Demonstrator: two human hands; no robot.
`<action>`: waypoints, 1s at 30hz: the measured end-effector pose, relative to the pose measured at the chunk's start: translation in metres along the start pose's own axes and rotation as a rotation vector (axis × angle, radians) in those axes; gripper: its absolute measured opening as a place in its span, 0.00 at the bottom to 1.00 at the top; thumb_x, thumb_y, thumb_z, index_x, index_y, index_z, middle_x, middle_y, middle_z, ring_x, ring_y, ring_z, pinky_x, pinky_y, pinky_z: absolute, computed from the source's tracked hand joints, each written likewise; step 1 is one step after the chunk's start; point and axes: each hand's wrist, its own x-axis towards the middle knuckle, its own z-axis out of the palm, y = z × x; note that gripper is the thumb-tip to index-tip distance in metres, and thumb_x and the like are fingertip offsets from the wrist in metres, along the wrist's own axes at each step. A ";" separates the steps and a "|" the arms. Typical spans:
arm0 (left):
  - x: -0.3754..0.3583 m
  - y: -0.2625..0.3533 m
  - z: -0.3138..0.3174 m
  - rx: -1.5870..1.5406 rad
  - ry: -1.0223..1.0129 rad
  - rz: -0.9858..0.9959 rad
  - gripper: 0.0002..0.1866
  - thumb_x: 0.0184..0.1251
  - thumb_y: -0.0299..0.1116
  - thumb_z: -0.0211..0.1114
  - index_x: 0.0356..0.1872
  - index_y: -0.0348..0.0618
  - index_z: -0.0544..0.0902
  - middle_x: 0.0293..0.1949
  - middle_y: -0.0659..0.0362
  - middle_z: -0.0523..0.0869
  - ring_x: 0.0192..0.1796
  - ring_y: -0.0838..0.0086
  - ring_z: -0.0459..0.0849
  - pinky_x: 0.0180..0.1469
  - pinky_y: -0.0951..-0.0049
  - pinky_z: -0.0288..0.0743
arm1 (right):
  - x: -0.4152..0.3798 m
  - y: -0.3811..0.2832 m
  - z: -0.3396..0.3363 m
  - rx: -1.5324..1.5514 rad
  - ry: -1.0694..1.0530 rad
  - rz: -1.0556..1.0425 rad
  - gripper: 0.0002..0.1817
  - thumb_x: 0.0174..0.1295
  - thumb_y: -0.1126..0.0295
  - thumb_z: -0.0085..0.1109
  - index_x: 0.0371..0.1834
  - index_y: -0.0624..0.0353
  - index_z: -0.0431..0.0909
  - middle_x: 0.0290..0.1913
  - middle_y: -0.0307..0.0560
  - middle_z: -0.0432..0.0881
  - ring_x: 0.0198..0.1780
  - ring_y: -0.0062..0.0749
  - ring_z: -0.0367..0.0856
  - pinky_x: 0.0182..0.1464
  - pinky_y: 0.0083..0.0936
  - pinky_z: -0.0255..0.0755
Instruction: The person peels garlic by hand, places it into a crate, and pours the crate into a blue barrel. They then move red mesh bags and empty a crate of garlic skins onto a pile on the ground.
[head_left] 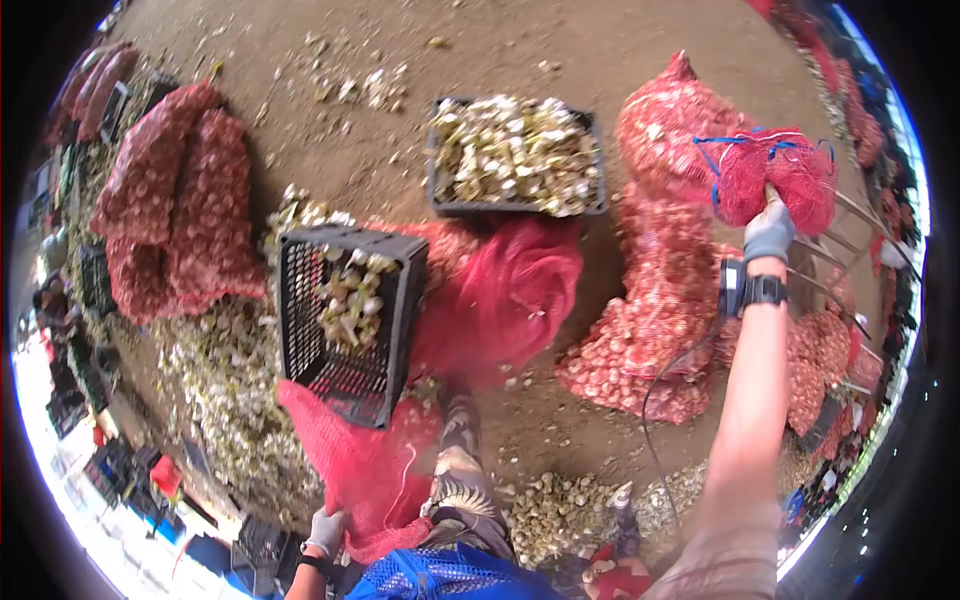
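Note:
My right hand (769, 232), in a grey glove, stretches out at the right with its fingers closed around a bundle of red mesh sacks (775, 180) with blue ties. Low at the left, my left hand (326, 530), also gloved, grips the edge of a loose red mesh sack (370, 475). That sack reaches up to the lower end of a tilted black crate (395, 330), partly filled with garlic bulbs (352, 300). Another red mesh sack (510, 290) lies slack beside the crate.
A second black crate (433, 185), heaped with garlic, stands ahead. Full mesh sacks (655, 320) stand at right, and more full sacks (180, 200) at left. Loose garlic (225, 400) covers the ground at left. Another person (615, 575) appears at the bottom. A dark cable (648, 390) hangs near my right arm.

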 end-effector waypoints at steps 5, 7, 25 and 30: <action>-0.010 -0.009 0.010 -0.002 0.057 0.000 0.08 0.64 0.29 0.60 0.40 0.40 0.85 0.30 0.66 0.83 0.31 0.83 0.76 0.32 0.77 0.69 | -0.107 0.029 0.166 0.421 -0.073 0.492 0.18 0.64 0.66 0.59 0.50 0.70 0.78 0.47 0.47 0.82 0.41 0.35 0.80 0.46 0.35 0.78; -0.007 -0.037 0.008 -0.035 0.030 -0.068 0.08 0.64 0.29 0.60 0.40 0.39 0.85 0.30 0.66 0.83 0.32 0.82 0.77 0.33 0.77 0.71 | -0.187 0.022 0.187 0.557 -0.221 0.666 0.10 0.66 0.62 0.54 0.38 0.57 0.80 0.33 0.41 0.81 0.28 0.32 0.78 0.28 0.32 0.73; -0.078 -0.259 -0.045 -0.452 0.363 -0.267 0.14 0.60 0.26 0.59 0.46 0.34 0.83 0.37 0.60 0.85 0.39 0.76 0.81 0.42 0.73 0.74 | -0.549 -0.167 0.270 0.342 -0.963 0.612 0.07 0.44 0.80 0.65 0.29 0.71 0.81 0.31 0.48 0.83 0.30 0.36 0.81 0.35 0.34 0.76; -0.061 -0.298 -0.020 -0.531 0.336 -0.261 0.15 0.60 0.26 0.57 0.47 0.33 0.82 0.38 0.59 0.85 0.39 0.75 0.81 0.43 0.73 0.75 | -0.465 -0.237 0.277 0.557 -1.046 0.721 0.07 0.47 0.83 0.63 0.30 0.65 0.81 0.32 0.46 0.83 0.32 0.37 0.82 0.39 0.33 0.80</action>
